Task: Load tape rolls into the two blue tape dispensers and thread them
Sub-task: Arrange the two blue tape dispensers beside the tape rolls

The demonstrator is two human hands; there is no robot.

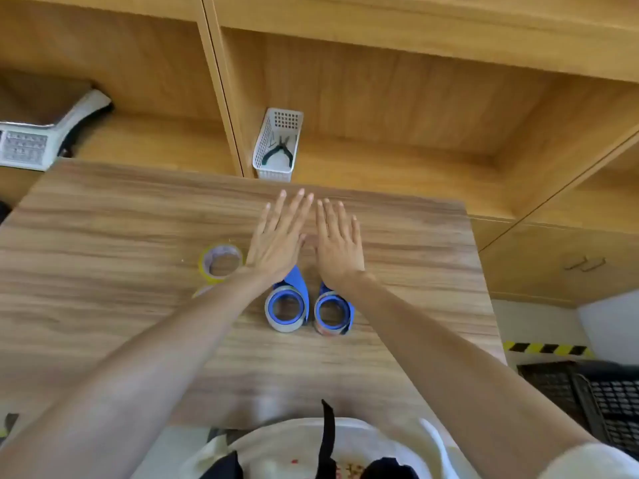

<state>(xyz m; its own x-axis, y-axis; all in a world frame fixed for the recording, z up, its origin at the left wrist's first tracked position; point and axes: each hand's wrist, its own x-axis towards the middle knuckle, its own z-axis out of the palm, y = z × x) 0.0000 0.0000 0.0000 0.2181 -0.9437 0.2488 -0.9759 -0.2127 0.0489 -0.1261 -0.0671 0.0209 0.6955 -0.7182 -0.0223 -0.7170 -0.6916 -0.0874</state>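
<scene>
Two blue tape dispensers lie side by side on the wooden table [103,236], each with a roll of tape seated on its hub: the left dispenser [287,307] and the right dispenser [332,314]. My left hand [278,236] and my right hand [338,243] lie flat, palms down, on the table just beyond them, fingers straight and slightly apart, holding nothing. My wrists cover the dispensers' far ends. A loose yellowish tape roll [221,262] stands to the left of my left wrist. Part of another roll [201,291] peeks out under my left forearm.
A white mesh basket [276,146] holding pliers stands on the shelf past the table's far edge. A white scale-like device [34,140] sits on the shelf at left. Black crates [594,399] stand on the floor at the right.
</scene>
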